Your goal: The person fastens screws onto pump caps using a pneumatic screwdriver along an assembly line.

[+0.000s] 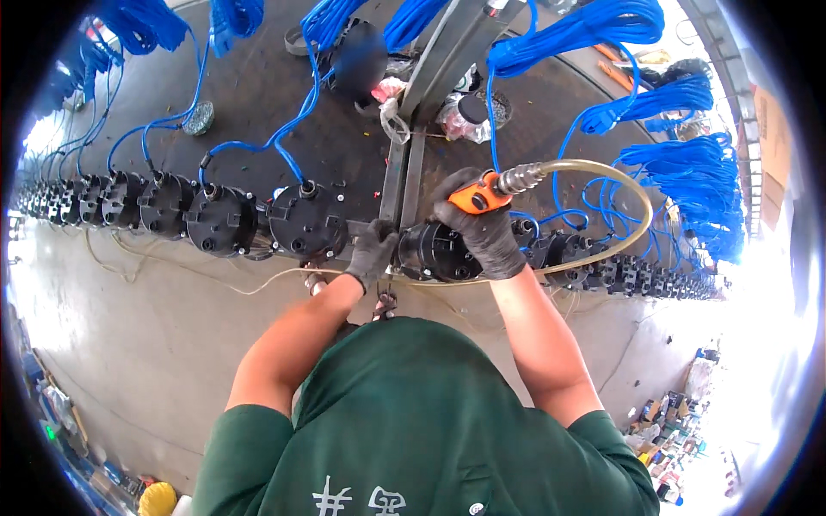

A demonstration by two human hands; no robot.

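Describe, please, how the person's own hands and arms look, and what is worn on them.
The left hand and the right hand both wear dark grey gloves, wrinkled and ending near the wrist. The forearms are bare. The sleeves are short, dark green, and show no visible markings.

The gloved right hand (486,225) grips 1 orange tool (473,200) by a black housing (428,253) along the near edge of the tabletop (258,95); the left hand (373,251) is beside that housing.
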